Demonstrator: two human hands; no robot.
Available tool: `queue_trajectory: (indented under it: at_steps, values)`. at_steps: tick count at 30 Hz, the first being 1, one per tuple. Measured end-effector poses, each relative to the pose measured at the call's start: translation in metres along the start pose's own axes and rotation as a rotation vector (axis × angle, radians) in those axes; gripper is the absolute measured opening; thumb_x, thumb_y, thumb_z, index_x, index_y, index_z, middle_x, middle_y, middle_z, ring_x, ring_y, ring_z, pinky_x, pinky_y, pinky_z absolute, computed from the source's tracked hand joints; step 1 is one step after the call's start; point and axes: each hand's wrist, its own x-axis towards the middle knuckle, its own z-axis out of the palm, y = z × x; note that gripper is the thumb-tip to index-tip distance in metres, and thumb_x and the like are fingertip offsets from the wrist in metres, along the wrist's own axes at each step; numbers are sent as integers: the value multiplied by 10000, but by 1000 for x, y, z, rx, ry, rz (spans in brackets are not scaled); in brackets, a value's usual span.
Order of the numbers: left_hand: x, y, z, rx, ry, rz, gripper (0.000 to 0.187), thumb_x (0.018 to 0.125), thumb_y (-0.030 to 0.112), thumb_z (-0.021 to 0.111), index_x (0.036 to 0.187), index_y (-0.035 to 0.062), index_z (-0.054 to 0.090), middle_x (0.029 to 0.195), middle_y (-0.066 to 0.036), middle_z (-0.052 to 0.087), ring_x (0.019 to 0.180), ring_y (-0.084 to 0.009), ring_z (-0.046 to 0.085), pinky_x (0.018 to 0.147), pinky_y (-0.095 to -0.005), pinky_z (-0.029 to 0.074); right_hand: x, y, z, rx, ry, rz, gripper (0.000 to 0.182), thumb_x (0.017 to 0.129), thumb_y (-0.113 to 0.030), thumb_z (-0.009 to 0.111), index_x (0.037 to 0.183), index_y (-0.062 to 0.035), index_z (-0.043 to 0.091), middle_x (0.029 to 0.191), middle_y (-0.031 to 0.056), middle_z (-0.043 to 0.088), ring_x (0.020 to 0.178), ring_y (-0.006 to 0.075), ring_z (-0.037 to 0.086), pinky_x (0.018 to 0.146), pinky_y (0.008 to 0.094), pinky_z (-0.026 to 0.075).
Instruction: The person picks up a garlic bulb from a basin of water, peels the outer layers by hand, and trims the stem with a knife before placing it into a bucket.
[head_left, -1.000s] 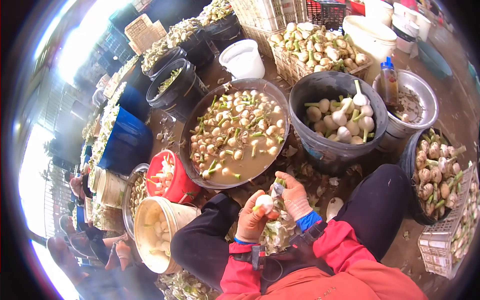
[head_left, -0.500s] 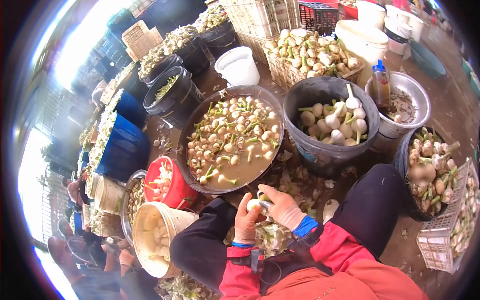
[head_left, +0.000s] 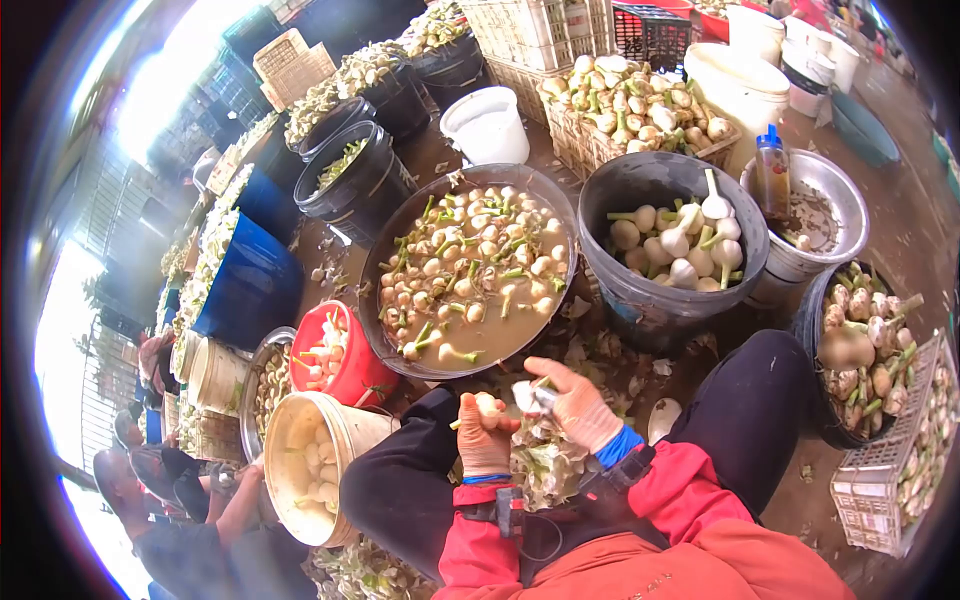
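Observation:
My left hand [head_left: 484, 440] has its fingers curled around a garlic bulb [head_left: 487, 405], mostly hidden; a short stem sticks out at the left. Close beside it on the right, my right hand [head_left: 586, 412] is closed on a small metal knife [head_left: 545, 398], partly covered by the fingers. A white piece [head_left: 524, 395], perhaps peel or another bulb, shows at its tip, smeared by motion. Below the hands, a heap of pale peelings [head_left: 548, 465] lies between my knees. In front stands a wide basin [head_left: 374, 345] of muddy water with many garlic bulbs floating in it.
A grey bucket [head_left: 640, 295] of cleaned garlic is ahead right. A red bucket [head_left: 345, 375] and a cream bucket [head_left: 370, 430] stand left. To the right are a black tub [head_left: 812, 345] and a crate [head_left: 870, 500] of garlic. Co-workers [head_left: 220, 535] sit at the far left.
My hands, together around a white bulb before, have moved apart. The right hand has lifted slightly up and right with the knife. A co-worker at the left has shifted an arm.

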Motion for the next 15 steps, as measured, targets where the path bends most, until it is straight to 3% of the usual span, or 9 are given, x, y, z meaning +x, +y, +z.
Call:
queue_trajectory:
  at_steps: [1,3,6,9,12,15]
  values:
    - [0,3,-1,-44,40,-36,474,791,543,634,896,91,541,704,-12,543,505,-121,524,470,-292,490,0,-8,-1,-6,54,31,449,787,67,512,1226,-27,512,1067,90,591,905,119,564,824,247,462]
    - [-1,2,-1,86,54,59,492,780,563,634,877,90,543,706,-6,548,513,-111,527,470,-291,490,5,-8,-8,-304,32,-67,456,747,81,509,1186,-38,543,1096,126,589,951,189,586,865,268,455]
    - [-3,0,0,364,51,173,518,764,589,635,849,87,543,703,-3,547,528,-94,531,469,-287,488,5,23,-8,-888,-15,-460,438,711,49,547,1134,-61,563,1115,165,578,1055,335,547,916,346,438]
    - [3,-6,-6,555,65,192,534,745,568,674,838,62,533,714,-25,534,558,-99,524,501,-274,473,-4,14,9,-753,-25,-97,469,727,9,588,1184,-70,513,1131,177,558,1072,341,530,900,386,443]
    - [7,-21,-12,1079,167,690,567,720,522,723,871,13,523,770,-71,538,673,-175,510,631,-298,446,-3,26,17,-868,46,-217,509,718,22,582,1209,-71,485,1128,196,553,1060,354,530,891,408,441]
    - [2,-20,-6,1100,111,666,577,721,530,716,886,11,524,761,-82,529,708,-187,513,659,-319,446,-5,27,20,-941,55,-98,531,726,59,514,1238,-79,481,1168,175,563,1080,347,536,896,391,442]
